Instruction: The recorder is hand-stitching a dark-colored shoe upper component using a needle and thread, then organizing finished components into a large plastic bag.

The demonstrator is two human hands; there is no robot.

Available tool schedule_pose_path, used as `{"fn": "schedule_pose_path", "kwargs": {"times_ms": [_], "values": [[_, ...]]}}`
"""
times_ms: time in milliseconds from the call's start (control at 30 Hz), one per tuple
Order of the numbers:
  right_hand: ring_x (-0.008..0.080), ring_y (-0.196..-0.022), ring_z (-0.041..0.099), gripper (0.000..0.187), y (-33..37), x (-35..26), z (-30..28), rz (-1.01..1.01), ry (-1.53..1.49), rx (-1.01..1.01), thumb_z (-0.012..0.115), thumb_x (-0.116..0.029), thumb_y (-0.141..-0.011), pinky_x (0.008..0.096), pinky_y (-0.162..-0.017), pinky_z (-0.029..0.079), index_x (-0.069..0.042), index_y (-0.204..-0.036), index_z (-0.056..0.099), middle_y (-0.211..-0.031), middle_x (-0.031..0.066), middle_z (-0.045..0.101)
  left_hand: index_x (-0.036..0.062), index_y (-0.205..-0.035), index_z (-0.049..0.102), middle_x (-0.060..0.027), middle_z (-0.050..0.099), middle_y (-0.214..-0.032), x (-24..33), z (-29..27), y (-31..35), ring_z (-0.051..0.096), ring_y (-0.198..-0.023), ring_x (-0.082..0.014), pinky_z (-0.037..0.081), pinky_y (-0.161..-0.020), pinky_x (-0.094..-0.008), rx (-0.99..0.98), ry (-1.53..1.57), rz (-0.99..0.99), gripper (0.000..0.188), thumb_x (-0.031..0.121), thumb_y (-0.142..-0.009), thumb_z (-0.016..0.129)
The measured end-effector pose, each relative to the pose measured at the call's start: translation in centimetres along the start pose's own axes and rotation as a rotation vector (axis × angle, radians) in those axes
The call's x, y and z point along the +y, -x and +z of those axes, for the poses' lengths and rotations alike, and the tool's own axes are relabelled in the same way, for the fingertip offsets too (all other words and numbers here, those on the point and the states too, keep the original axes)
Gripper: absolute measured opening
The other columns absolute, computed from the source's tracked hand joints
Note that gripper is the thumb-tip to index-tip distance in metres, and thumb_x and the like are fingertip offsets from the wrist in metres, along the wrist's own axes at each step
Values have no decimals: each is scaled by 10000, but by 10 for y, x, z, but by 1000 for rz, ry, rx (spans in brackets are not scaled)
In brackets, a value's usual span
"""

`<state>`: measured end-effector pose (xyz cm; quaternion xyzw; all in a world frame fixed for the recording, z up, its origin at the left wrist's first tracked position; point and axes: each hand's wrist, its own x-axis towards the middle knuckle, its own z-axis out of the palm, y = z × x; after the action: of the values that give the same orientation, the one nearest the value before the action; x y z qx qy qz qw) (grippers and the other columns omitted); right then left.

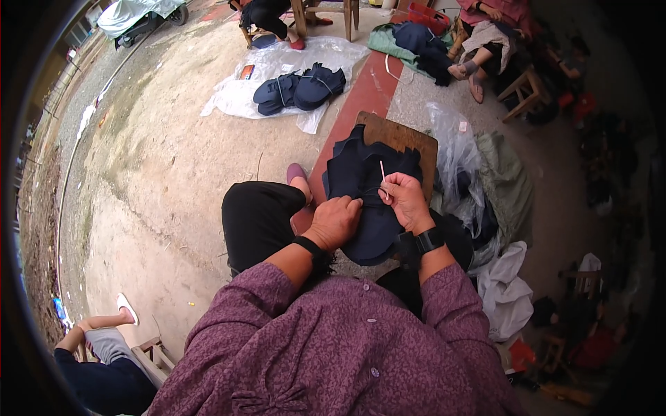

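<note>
A stack of navy cut fabric pieces [372,239] with notched, wavy edges lies before me, its far part on a small wooden stool [427,149]. My left hand [336,223] has its fingers curled, pinching the cloth near its left edge. Just right of it, my right hand [404,200] is closed, thumb against forefinger, on a thin pale stick [381,170] that points up and away over the fabric. What kind of tool the stick is cannot be made out. A thin line crosses the cloth between my hands; whether it is thread or a fold is unclear.
Tied navy fabric bundles [300,89] lie on a clear plastic sheet [236,97] ahead. Plastic bags [454,139] and a green woven sack [503,173] stand to my right. People sit on low stools ahead right and behind left [104,367].
</note>
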<state>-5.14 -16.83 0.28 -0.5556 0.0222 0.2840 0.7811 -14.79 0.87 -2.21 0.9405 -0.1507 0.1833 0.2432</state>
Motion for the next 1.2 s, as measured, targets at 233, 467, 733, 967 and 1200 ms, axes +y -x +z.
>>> {"fn": "schedule_pose_path", "kwargs": {"times_ms": [233,467,733,967,1200], "values": [[386,-642,608,127,-3,-11,20,-778,1479,11,557,-13,-840,434,-560,490,-62,-891,452,-650,200,577,74,-971,628,-69,576,-774,-2,1,1,612,-703,-249,496,-580,-367,-10,-11,-5,165,155,-828,611],[274,-555,595,84,-21,-19,19,-931,1654,17,531,-26,-862,394,-489,482,-83,-859,469,-621,138,578,89,-982,631,-70,563,-757,0,0,1,610,-696,-252,493,-582,-377,-21,0,-2,165,162,-836,609],[256,-496,510,74,-34,7,16,-611,699,112,500,-37,-908,386,-476,455,-58,-840,484,-629,152,470,88,-974,617,-77,555,-759,-6,2,2,610,-704,-263,496,-577,-377,34,57,15,173,181,-827,620],[379,-640,614,40,-32,-9,23,-873,1600,-204,519,-65,-887,447,-524,479,-42,-906,493,-644,190,583,100,-953,606,-76,543,-761,-9,-1,5,607,-689,-266,494,-569,-377,41,46,49,170,191,-813,640],[182,-513,587,107,-39,-3,4,-242,579,-11,480,3,-902,308,-453,430,-70,-823,476,-607,64,505,105,-959,611,-78,542,-766,-6,2,2,611,-693,-261,493,-589,-365,47,46,48,183,178,-802,670]]}}
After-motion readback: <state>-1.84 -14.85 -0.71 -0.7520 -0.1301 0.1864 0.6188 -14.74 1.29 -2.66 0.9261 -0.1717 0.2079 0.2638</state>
